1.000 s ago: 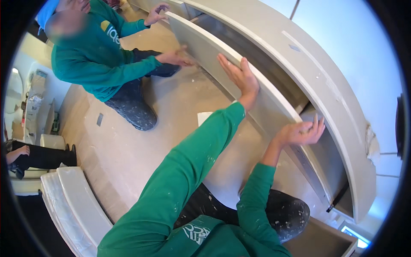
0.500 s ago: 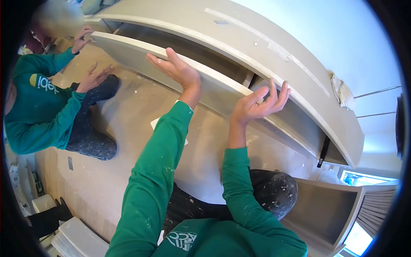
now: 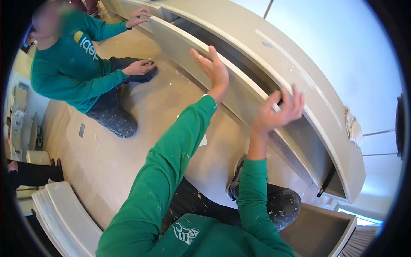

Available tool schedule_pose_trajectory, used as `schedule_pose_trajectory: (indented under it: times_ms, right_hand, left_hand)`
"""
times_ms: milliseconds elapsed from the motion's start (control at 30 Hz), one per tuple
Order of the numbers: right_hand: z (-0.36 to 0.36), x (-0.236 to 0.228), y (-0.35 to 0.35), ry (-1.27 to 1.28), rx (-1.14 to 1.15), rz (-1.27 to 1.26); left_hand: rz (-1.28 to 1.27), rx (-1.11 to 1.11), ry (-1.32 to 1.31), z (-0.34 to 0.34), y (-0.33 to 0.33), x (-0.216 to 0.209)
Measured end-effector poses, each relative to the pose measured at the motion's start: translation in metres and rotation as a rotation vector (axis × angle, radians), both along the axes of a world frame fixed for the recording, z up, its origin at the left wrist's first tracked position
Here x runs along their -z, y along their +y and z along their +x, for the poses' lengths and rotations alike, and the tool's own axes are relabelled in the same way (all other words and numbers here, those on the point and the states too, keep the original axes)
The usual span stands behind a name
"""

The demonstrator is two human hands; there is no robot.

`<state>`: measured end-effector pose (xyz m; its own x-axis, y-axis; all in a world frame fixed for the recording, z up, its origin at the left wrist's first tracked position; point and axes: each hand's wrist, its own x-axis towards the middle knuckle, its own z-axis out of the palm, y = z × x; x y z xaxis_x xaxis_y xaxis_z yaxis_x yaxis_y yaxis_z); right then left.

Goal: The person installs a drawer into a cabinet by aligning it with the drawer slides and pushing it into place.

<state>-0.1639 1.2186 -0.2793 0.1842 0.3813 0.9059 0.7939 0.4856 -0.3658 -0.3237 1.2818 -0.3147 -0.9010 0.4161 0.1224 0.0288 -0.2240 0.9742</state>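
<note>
A long, curved-looking beige panel (image 3: 188, 60) with a pale top edge leans out from the front of a long beige cabinet (image 3: 317, 92), leaving a dark gap between them. My left hand (image 3: 214, 72) is open at the panel's near side, fingers stretched up by its top edge; whether it touches is hard to tell. Farther right, my right hand (image 3: 278, 112) is raised at the same edge, fingers apart and slightly blurred. Neither hand is wrapped round anything. At the panel's far left end, a co-worker's hand (image 3: 139, 17) rests on the top edge.
The kneeling co-worker (image 3: 70, 64) in a green top is on the left, other hand (image 3: 140, 67) by the knee. Brown covering (image 3: 162, 111) lies on the floor. A dark strut (image 3: 327, 182) spans the gap at right. Pale containers (image 3: 70, 214) stand lower left, an open box-like unit (image 3: 314, 229) lower right.
My view has swung left, so things sit farther right. The co-worker's lower hand has dropped from near the panel to the knee. My hands stay open along the panel's edge.
</note>
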Motion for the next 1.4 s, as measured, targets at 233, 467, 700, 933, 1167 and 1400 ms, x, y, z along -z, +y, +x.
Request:
schedule_pose_trajectory:
  times_ms: [233,467,700,933,1167,1400]
  right_hand:
    - [-0.043,0.029,0.032,-0.324,-0.086,0.154]
    - [-0.037,0.031,0.035,-0.368,-0.067,0.31]
    - [-0.051,-0.002,0.019,-0.408,-0.287,-0.422]
    - [-0.051,-0.029,-0.012,-0.835,-0.425,-1.095]
    - [-0.061,-0.034,-0.068,-0.883,-0.382,-1.017]
    - [-0.056,-0.015,-0.033,-0.952,-0.306,-0.537]
  left_hand:
    - [-0.098,-0.089,-0.006,-0.037,0.032,0.001]
    - [0.013,-0.122,0.006,-0.031,0.037,0.011]
    - [-0.085,-0.099,0.024,-0.049,0.023,0.01]
    - [-0.309,-0.005,0.014,-0.085,-0.04,0.005]
    - [-0.33,0.107,0.037,-0.096,-0.088,0.002]
    - [-0.271,-0.033,0.051,-0.087,-0.037,0.008]
